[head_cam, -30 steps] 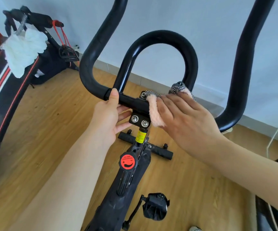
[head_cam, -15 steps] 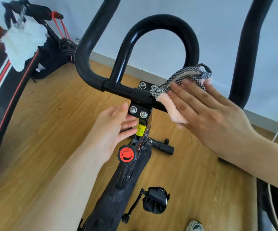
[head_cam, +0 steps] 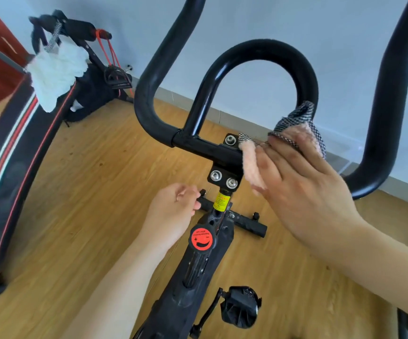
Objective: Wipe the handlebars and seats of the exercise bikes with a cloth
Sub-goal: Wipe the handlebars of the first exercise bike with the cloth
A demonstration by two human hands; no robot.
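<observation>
Since half a second ago the left hand has dropped away from the clamp and now hangs lower, beside the stem, its fingers loosely curled and holding nothing. The right hand has stayed where it was, its fingers laid out straight and flat, pressing the cloth against the crossbar just right of the clamp. That cloth is fluffy pink fleece on one face and a fine black-and-white check on the other, and a checked fold of it rises against the right leg of the inner loop. The handlebars are thick, matte black tubes with a faintly grainy skin on the outer horns, while the inner loop is glossier where it meets the crossbar. Three shiny round bolt heads sit in the black clamp. Below it, a yellow label wraps the stem, its print too small to read. A round red-orange knob carries a plus sign, a minus sign and a curved band, with a line of tiny writing that cannot be made out. A black pedal hangs over the wood-grain floor. At far left a fluffy white cloth is draped on other equipment.
</observation>
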